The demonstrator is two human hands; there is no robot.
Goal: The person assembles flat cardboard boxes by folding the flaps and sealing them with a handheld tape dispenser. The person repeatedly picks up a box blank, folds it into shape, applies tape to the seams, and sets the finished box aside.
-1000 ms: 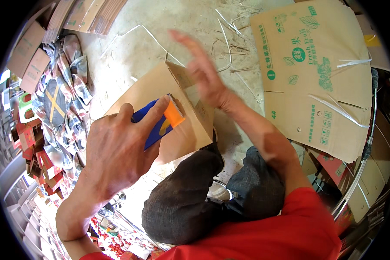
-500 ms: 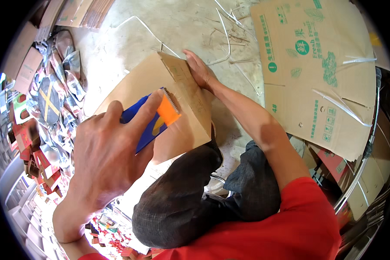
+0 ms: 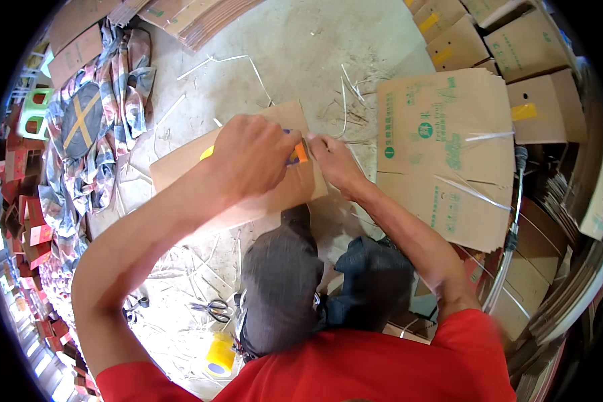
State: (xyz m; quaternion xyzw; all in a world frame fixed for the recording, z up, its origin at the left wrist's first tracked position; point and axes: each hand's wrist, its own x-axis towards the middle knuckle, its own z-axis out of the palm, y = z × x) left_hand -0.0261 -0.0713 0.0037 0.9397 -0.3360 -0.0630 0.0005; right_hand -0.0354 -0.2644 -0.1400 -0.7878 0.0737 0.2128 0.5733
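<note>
A brown cardboard box (image 3: 248, 209) sits in front of my knees, its long top face turned up. Over that face my left hand (image 3: 251, 157) is closed around a hand-held tape dispenser (image 3: 302, 153), whose orange front and a bit of blue show past my fingers. A patch of yellow (image 3: 206, 153) peeks out at the other side of this hand. At the box's right edge, close by the dispenser's front, my right hand (image 3: 336, 163) has its fingertips drawn together; what they pinch, if anything, is too small to make out.
A flattened printed carton (image 3: 442, 161) lies to the right, with open boxes (image 3: 543, 107) behind it. Scissors (image 3: 214, 309) and a yellow tape roll (image 3: 220, 354) lie at lower left among white strap scraps. A green stool (image 3: 33, 114) stands far left.
My left hand has carried the tape dispenser away from me to the box's right end. My right hand has gone from lying along the box's side to fingertips together at its edge.
</note>
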